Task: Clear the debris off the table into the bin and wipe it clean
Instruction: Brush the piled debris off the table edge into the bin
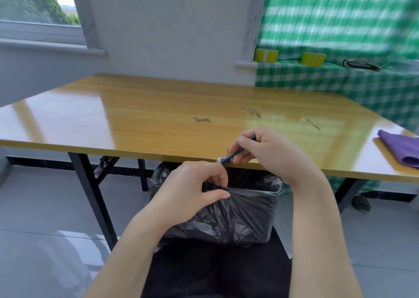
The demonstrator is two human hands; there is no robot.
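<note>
Nearest, under the table's (136, 116) front edge, stood the bin (251, 220), lined with a black bag (247, 195). The left hand (195, 188) gripped that bag's rim, thumb and curled fingers pinching the bunched plastic just below the table's front edge.

Just above, the right hand (269, 152) rested on the table's front edge, its fingers curled round a small blue brush (235, 153). The brush head lay at the very lip of the table, over the bin's mouth, with a pale wisp of fluff at its tip.

Farther in on the tabletop, beyond the right hand, lay the debris: a dark smudge (202, 120) near the table's middle, a second streak (251, 111) behind it to the right, and a thin third mark (313, 124) towards the table's right end. A folded purple cloth (401, 149) lay at the table's right end, well apart from the smudges.

Beyond the table's far right corner, a ledge draped in green checked fabric (340, 77) carried two yellow rolls (266, 55) and a dark coil (360, 64). Beyond its far left corner was a window (34, 4).
</note>
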